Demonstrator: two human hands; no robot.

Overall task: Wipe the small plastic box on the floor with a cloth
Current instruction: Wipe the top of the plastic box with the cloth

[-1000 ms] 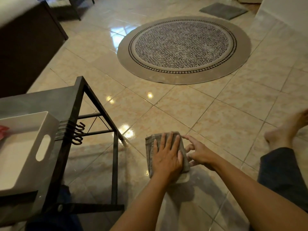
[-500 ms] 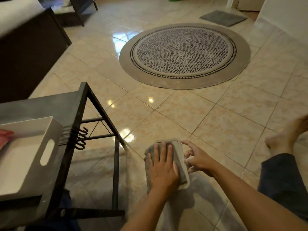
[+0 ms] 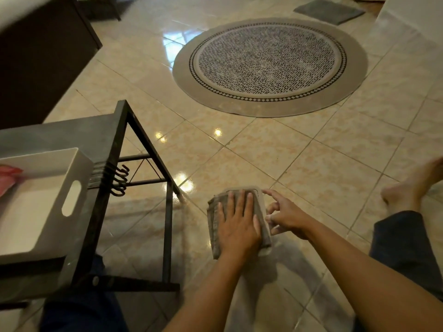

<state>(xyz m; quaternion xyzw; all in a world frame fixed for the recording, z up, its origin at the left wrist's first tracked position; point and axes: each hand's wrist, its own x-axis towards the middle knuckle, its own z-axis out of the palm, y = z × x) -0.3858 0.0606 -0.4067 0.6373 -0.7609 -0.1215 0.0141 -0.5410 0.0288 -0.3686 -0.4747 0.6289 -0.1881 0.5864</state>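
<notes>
Where cloth [image 3: 236,212] lies, box [image 3: 260,192] mostly hidden

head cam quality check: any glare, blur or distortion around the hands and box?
Head view: bright specular spots on the glossy tile floor just left of the cloth, none on it; left hand and right hand reasonably sharp; foot at the right edge motion-blurred; wide-angle bending of the black table edges; soft arm shadows darken the tiles below the small plastic box.

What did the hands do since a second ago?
The left hand slid the cloth back toward the person, uncovering the box's far edge. The right hand stayed at the box's right side. Rug, table and tray kept their places.
</notes>
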